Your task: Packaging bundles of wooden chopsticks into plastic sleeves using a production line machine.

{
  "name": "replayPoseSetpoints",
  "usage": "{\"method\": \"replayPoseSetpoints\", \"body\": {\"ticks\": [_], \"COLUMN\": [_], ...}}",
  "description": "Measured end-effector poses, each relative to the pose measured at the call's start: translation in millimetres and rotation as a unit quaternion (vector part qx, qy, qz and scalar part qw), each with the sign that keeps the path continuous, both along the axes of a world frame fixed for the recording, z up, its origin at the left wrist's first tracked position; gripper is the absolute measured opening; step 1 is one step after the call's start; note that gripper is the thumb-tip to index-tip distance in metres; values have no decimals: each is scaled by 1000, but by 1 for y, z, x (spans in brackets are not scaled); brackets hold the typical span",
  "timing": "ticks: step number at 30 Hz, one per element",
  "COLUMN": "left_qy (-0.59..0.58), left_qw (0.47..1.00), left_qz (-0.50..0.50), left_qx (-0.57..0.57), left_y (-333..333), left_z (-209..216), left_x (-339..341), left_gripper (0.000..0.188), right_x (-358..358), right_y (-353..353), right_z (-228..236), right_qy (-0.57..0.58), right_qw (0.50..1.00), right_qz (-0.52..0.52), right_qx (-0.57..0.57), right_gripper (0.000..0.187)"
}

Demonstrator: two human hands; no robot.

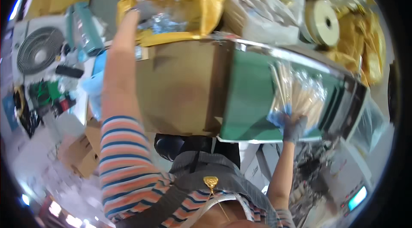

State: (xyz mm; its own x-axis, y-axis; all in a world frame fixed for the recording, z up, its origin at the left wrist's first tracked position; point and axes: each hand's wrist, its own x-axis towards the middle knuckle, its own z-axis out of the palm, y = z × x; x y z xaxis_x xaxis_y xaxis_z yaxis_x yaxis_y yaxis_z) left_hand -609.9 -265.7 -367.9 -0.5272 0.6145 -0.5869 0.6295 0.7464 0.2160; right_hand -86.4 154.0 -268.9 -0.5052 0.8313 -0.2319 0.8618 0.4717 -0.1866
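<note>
Along the green desk [249, 103] at centre right, I see the right hand [295, 129] holding clear-wrapped wooden sticks [296, 90], while the left hand [146, 10], its grip unclear, reaches into the upper-left yellow sack [212, 9], already part-filled; what remains, I cannot tell.

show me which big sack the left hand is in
The open yellow sack, left of the white sack; the left hand is in its mouth, unlike the others.
</note>
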Motion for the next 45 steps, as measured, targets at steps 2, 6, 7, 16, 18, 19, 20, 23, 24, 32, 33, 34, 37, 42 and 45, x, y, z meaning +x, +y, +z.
{"method": "replayPoseSetpoints", "body": {"ticks": [2, 6, 7, 16, 18, 19, 20, 23, 24, 32, 33, 34, 37, 42, 45], "left_qy": [22, -64, -123, -305, -321, -345, -370, -304, -333, -738, -752, -728, -613, -570, -535], "left_qw": [970, 905, 868, 817, 807, 785, 762, 787, 753, 564, 545, 625, 735, 770, 735], "left_qz": [226, 314, 380, 381, 373, 393, 410, 307, 295, 236, 235, 129, -117, 71, 172], "left_qx": [84, 281, 296, 308, 327, 333, 339, 440, 485, 285, 287, 250, 265, 278, 380], "left_y": [13, 32, 47, 85, 111, 124, 140, 218, 243, 267, 256, 253, 245, 243, 237], "left_z": [12, 53, 75, 100, 112, 122, 131, 179, 200, 278, 285, 293, 295, 324, 327], "left_x": [30, 111, 144, 397, 426, 439, 451, 462, 467, 606, 616, 621, 638, 635, 641], "left_gripper": [46, 39, 36, 29, 29, 30, 31, 38, 39, 31, 30, 32, 36, 34, 32], "right_x": [19, 5, -3, -3, 16, 23, 32, 53, 64, 245, 262, 273, 273, 249, 243], "right_y": [18, 25, 23, 51, 64, 66, 70, 57, 43, -47, -28, -20, -15, -26, -25], "right_z": [-19, -14, -13, -1, -1, 8, 18, 84, 106, 204, 229, 228, 257, 292, 304], "right_qy": [-90, -69, -20, 26, 91, 151, 152, 359, 380, 255, 204, 364, 456, 532, 565], "right_qw": [991, 998, 999, 999, 995, 987, 985, 785, 719, 755, 765, 745, 743, 769, 749], "right_qz": [79, 10, -24, -11, -27, -35, -29, -119, -96, 156, 121, 63, 17, -38, -37], "right_qx": [56, 2, 3, -39, -38, -41, -70, -491, -573, -583, -599, -555, -489, -353, -344], "right_gripper": [51, 67, 68, 34, 39, 45, 41, 31, 27, 51, 55, 51, 35, 23, 20]}}
